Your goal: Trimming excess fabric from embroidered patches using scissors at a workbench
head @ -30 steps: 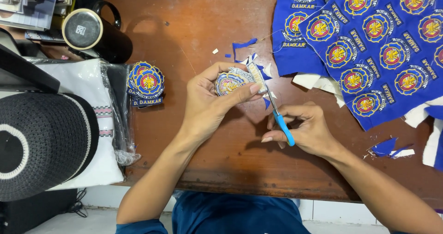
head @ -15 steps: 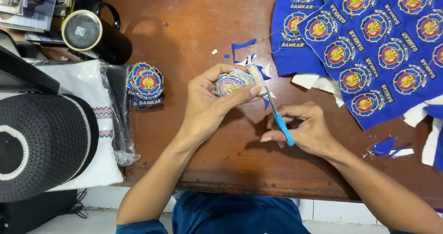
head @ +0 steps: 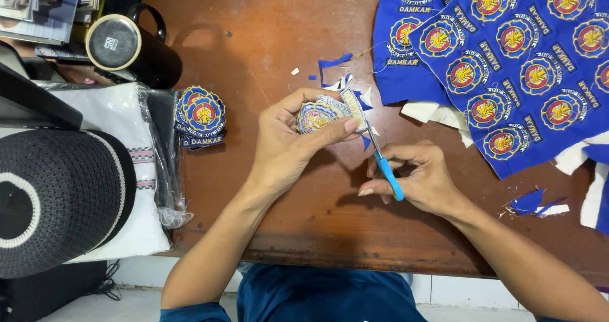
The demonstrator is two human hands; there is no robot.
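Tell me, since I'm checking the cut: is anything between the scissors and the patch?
Nothing visible. The right hand holds the blue-handled scissors, whose blades meet the edge of the embroidered patch pinched in the left hand.

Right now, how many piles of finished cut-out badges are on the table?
1: a small stack of cut badges left of the left hand, beside the bagged cloth. How many lie in the stack is hidden. Another badge is in that hand.

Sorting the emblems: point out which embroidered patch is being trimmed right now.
The round patch in the left hand, scissors at its edge; finished patches lie stacked apart, others remain on the blue sheet.
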